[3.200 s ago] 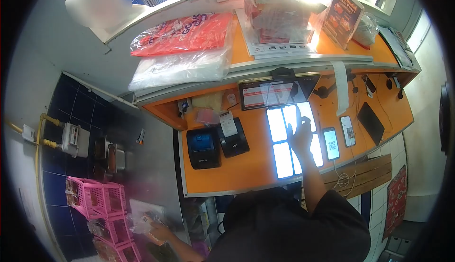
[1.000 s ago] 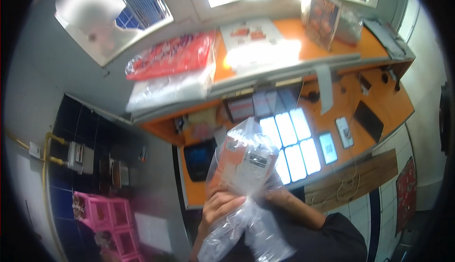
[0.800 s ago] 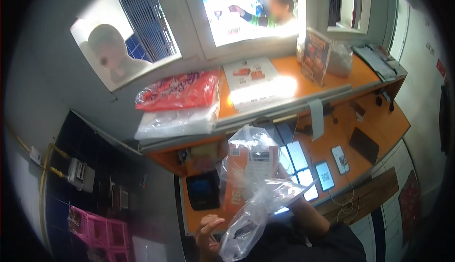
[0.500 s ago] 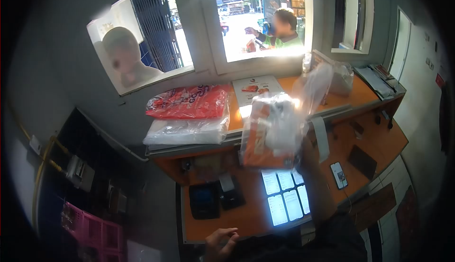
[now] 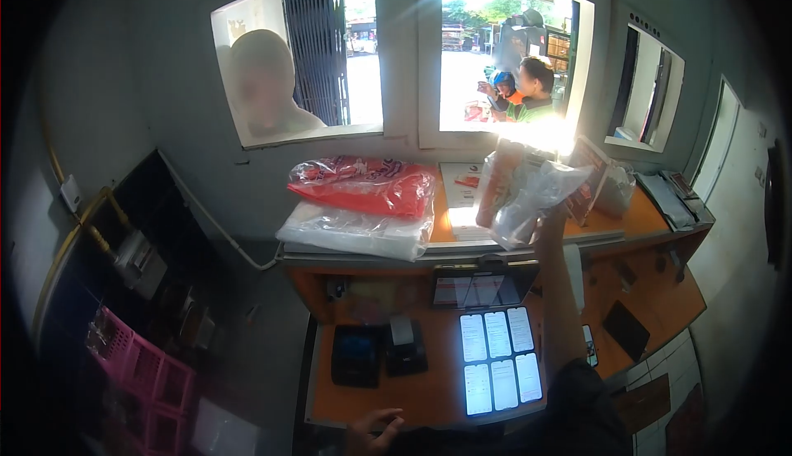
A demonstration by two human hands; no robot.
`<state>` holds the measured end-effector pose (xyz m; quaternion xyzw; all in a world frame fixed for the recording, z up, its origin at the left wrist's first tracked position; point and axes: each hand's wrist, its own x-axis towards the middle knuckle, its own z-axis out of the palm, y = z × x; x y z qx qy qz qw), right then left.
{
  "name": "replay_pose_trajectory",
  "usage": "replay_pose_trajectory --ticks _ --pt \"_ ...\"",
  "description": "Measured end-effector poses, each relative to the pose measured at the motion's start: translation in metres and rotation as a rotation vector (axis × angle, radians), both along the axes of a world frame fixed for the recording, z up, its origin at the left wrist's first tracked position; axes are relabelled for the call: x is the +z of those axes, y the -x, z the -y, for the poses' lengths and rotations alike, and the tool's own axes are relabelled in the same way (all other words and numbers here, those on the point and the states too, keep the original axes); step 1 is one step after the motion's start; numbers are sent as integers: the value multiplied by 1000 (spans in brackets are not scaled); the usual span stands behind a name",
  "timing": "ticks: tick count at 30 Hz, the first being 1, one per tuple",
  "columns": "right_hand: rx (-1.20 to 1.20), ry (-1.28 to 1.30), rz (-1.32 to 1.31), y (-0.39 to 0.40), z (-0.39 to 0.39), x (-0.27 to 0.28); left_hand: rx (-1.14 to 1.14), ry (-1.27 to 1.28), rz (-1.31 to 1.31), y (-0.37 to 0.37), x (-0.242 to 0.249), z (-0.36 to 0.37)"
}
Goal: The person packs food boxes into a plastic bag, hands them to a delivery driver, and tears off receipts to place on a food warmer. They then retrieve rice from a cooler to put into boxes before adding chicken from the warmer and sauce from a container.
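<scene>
My right arm reaches forward to the raised counter, with my right hand (image 5: pixel 551 229) closed on a clear plastic bag (image 5: pixel 528 196) that has a boxed package inside. The bag is tilted and partly covers a printed menu sheet (image 5: pixel 460 200) lying on the counter; most of the fingers are hidden by the plastic. Low at the near desk edge is my left hand (image 5: pixel 375 431), its fingers apart and holding nothing. Several lit phones (image 5: pixel 499 361) lie in two rows on the desk near my right forearm.
A red plastic-wrapped pack (image 5: pixel 363 188) rests on a white one (image 5: pixel 355 229) at the counter's left. A tablet (image 5: pixel 483 287), a card terminal (image 5: pixel 356 355) and a small printer (image 5: pixel 404 349) are below. People (image 5: pixel 536 93) stand outside the window. Pink crates (image 5: pixel 148 365) are at left.
My right hand has carried the bag forward and right, toward the bright window. My view has shifted, showing the tablet and all the lit phones. A person in a blue helmet now shows outside.
</scene>
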<state>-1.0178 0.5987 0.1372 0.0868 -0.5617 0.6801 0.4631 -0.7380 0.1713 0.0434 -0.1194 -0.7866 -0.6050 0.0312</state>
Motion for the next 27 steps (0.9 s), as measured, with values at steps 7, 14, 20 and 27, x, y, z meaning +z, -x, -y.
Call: replay_pose_trajectory --ticks 7,14,20,27 --pt "138 -17 213 10 -9 -50 12 -13 -9 6 -2 -2" --pt "153 39 282 18 -7 -35 -49 57 -19 7 8 -2" --pt "100 104 387 35 -19 4 -116 129 -47 14 -1 5" --pt "82 148 726 63 -44 26 -90 85 67 6 2 14"
